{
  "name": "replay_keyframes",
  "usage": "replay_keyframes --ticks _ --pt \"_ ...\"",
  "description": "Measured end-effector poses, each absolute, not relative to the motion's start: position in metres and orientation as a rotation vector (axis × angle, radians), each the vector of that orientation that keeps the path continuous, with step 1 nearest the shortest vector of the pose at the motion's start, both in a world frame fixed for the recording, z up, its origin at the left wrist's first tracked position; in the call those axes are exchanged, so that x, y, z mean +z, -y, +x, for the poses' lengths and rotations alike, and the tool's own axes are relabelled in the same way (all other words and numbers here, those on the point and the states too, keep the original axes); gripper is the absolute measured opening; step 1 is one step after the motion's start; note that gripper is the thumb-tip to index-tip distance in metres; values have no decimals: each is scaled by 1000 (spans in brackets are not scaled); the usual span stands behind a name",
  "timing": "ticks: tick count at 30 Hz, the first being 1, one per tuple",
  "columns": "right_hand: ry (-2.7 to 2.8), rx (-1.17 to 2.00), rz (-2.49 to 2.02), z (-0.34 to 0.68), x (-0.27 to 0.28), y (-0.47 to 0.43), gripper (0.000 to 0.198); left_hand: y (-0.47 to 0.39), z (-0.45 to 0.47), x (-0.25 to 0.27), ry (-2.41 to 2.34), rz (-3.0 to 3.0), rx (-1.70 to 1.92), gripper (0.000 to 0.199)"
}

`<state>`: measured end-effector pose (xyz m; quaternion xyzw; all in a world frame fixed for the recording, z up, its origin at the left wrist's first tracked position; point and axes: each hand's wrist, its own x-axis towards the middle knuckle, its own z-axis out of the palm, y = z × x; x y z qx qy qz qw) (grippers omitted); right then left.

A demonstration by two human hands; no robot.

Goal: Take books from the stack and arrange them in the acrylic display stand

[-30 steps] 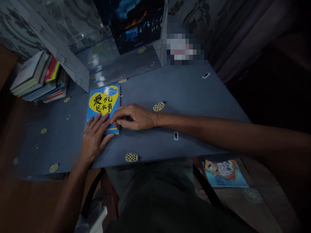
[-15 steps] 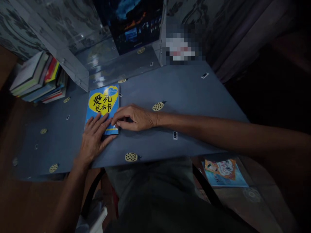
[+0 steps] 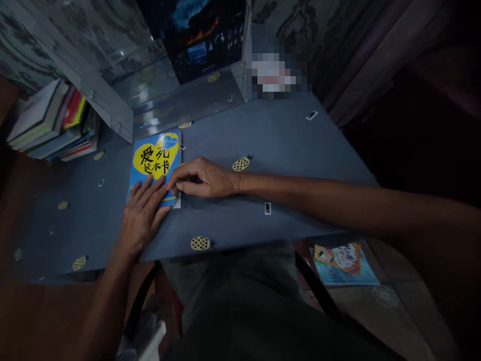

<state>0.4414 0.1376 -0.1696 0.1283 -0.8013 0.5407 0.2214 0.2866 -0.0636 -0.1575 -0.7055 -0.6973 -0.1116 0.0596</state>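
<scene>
A blue book point(image 3: 133, 173) with a yellow heart and black characters on its cover lies on the cloth-covered table. Across its lower part rests my left hand point(image 3: 143, 208), open, fingers spread flat on the cover. My right hand point(image 3: 201, 178) reaches in from the right and pinches the cover's right edge between thumb and index finger. At the lower right corner the cover is slightly raised, and a strip of white page shows beneath it. The fingertips of both hands almost meet, and they hide the lower middle of the book.
Stacked books point(image 3: 56, 123) stand at the table's left. A clear acrylic shelf point(image 3: 120, 113) with a dark picture point(image 3: 203, 40) is at the back. A blurred-out item point(image 3: 274, 72) sits at the back right. A booklet point(image 3: 341, 268) lies low on the right.
My right finger and thumb have shifted slightly left with the cover's edge, baring white page at the lower right corner. My left hand stays on the cover. The whole view has shifted a little.
</scene>
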Motion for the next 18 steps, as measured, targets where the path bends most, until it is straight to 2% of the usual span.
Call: replay_keyframes --ticks 18 --pt "2240 1417 382 442 -172 -137 20 64 286 -159 2120 -2133 -334 47"
